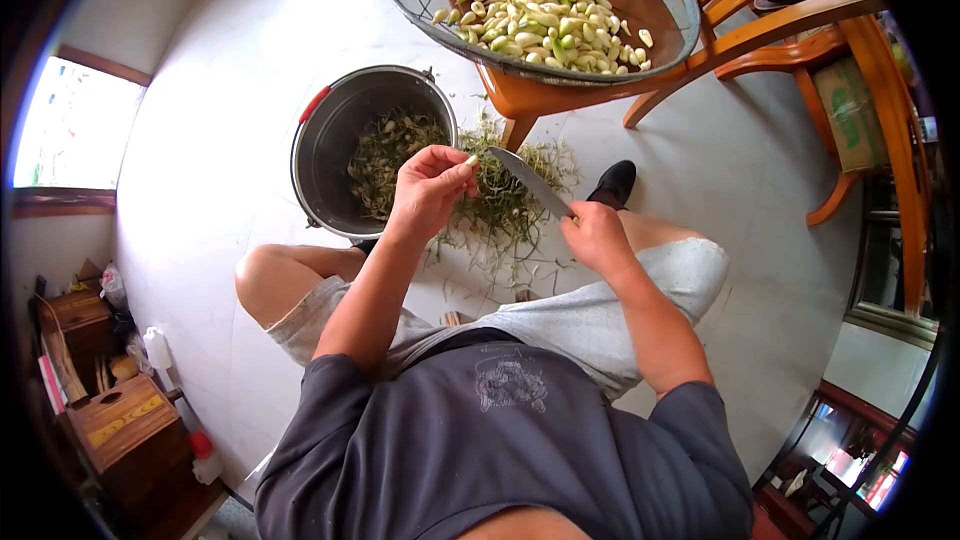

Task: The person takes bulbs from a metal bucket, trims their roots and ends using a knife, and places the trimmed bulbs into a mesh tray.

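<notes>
My left hand pinches a small pale bulb between thumb and fingertips, above the edge of the bucket. Closed around the handle of a kitchen knife is my right hand; the blade points up and left, its tip a little apart from the bulb. Below both hands, a loose heap of green and dry stalk trimmings lies on the floor. The grey metal bucket, with a red grip on its handle, holds bulbs with stringy stalks. Many white-green trimmed bulbs lie in a round mesh basket.
The basket rests on a wooden chair ahead, with another wooden chair at the right. A carton stands among the chair legs. Wooden cabinets line the left side. My knees flank the trimmings on the tiled floor.
</notes>
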Tool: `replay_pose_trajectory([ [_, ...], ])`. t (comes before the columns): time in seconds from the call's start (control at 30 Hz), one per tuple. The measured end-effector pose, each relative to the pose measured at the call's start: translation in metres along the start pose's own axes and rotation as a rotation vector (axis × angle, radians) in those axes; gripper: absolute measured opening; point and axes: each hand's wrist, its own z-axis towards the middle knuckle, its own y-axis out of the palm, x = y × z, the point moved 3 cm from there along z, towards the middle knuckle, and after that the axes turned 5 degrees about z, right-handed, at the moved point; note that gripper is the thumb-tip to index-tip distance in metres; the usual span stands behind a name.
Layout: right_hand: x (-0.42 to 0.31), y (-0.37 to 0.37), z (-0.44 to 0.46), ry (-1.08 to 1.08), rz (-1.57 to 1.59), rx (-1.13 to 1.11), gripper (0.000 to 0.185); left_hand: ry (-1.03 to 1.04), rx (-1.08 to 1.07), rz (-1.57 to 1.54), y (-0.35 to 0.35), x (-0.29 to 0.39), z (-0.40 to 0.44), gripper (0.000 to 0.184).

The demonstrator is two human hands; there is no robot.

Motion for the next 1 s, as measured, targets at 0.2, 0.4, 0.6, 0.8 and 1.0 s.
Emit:
replay_pose_trajectory([
  [0.2, -0.009, -0.005, 0.002, -0.07, 0.0, 0.019, 0.021, 0.102, 0.041, 0.185, 0.047, 0.053, 0.027, 0.014],
  [0.4, -0.017, -0.004, 0.004, -0.08, -0.006, -0.035, 0.021, 0.142, 0.009, 0.357, 0.096, 0.087, 0.096, 0.033],
  [0.6, 0.0, -0.009, 0.002, -0.015, -0.008, 0.041, 0.02, -0.111, -0.023, 0.369, 0.071, 0.09, 0.049, 0.025],
  [0.8, 0.006, -0.013, 0.005, 0.099, 0.028, 0.076, 0.021, -0.555, -0.567, 1.098, 0.019, -0.011, -0.009, 0.052],
  [1.0, 0.0, -0.012, 0.012, 0.18, 0.092, 0.005, 0.021, -0.685, -0.489, 1.34, -0.024, -0.006, 0.03, 0.026],
])
